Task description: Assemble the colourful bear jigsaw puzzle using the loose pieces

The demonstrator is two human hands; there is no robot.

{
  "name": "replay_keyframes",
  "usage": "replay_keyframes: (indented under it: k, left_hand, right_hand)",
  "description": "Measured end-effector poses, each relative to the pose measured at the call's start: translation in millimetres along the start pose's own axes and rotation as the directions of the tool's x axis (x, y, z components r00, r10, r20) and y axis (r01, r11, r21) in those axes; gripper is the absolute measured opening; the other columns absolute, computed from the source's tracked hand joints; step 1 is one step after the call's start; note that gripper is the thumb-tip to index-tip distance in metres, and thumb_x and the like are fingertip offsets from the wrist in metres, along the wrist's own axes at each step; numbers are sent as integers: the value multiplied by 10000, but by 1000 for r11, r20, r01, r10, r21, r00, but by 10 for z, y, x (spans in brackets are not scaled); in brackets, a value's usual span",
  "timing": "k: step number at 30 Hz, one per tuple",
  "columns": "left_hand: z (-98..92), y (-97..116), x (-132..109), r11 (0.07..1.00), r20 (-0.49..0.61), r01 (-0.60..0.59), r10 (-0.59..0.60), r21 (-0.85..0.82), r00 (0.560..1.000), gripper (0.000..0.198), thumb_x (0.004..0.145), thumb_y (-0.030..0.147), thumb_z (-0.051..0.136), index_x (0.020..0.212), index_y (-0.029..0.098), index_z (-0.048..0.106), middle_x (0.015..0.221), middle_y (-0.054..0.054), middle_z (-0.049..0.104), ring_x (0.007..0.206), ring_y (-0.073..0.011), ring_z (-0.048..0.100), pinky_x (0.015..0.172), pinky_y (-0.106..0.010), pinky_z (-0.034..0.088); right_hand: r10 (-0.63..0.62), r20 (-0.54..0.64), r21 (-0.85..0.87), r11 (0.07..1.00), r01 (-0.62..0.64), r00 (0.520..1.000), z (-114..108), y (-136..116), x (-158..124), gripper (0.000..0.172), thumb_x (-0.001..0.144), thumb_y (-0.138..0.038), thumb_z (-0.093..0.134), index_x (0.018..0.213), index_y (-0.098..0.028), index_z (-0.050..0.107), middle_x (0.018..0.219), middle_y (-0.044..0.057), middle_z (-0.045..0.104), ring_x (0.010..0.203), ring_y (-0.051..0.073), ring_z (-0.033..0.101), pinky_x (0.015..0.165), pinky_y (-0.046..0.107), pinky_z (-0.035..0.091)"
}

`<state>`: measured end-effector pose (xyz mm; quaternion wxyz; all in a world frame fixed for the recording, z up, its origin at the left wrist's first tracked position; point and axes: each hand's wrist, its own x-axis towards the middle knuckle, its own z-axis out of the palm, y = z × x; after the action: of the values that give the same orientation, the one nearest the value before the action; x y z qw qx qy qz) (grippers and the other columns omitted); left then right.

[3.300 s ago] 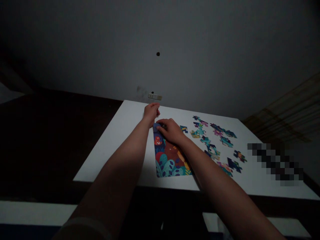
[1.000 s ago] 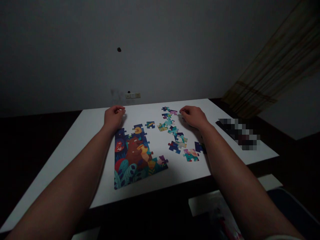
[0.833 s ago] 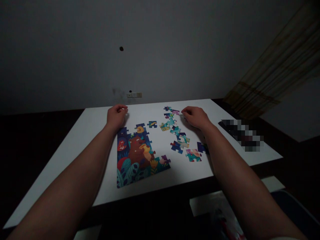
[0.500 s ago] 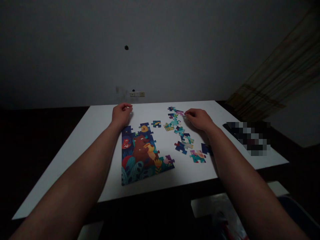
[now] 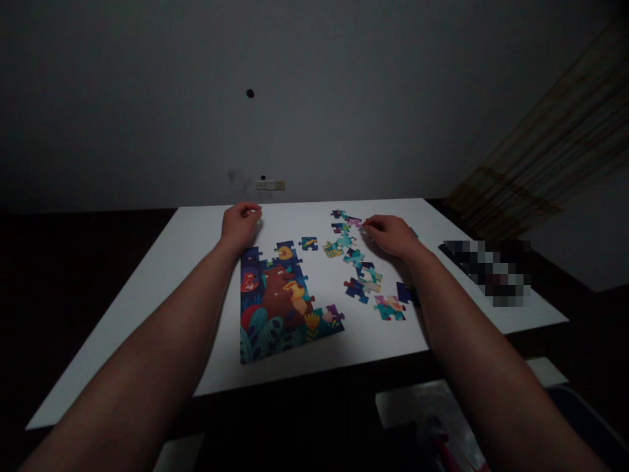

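Pink puzzle piece [image 5: 354,222] at right hand [image 5: 389,235] fingertips, left hand [image 5: 239,225] resting

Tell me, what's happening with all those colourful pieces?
A person is at a jigsaw on a white table. The left hand rests curled at the top of the assembled bear picture. The right hand touches a pink loose piece among the scattered pieces beside it.
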<state>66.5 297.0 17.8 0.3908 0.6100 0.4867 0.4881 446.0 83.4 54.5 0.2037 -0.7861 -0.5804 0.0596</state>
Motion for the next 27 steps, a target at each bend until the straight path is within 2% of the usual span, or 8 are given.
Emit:
replay_keyframes:
  k: [6,14,22,27]
  left_hand:
    - [-8,3,-12,1000,-3,-2,2,13,1000,143,828,283,897,961,243,861,709,25,601,697,-195,524,684,-329,426]
    - [-7,0,-7,1000,5,-14,14,13,1000,157,799,300,858,946,248,846,704,20,608,697,-198,525,669,-330,404]
    - [-9,13,-14,1000,12,-7,7,4,1000,150,801,297,893,937,249,853,701,18,611,690,-192,510,659,-329,401]
    - [-8,17,-22,1000,15,-13,13,11,1000,166,794,314,899,937,251,843,701,22,599,695,-195,511,653,-325,390]
  right_hand:
    - [-6,16,8,1000,6,1000,12,42,30,306,1231,-260,713,1392,-206,968,1445,181,978,1297,352,903,1116,407,653]
    - [-22,26,-3,1000,22,999,20,35,32,349,1238,-255,682,1427,-174,964,1458,201,972,1315,354,899,1147,421,640]
    - [-11,16,1,1000,11,1000,-8,-33,-8,309,1231,-263,695,1347,-211,976,1376,176,989,1243,332,898,1114,393,633]
    - [3,27,0,1000,-3,1000,-12,-37,-7,318,1233,-271,703,1379,-205,978,1358,173,991,1229,329,900,1107,390,633]
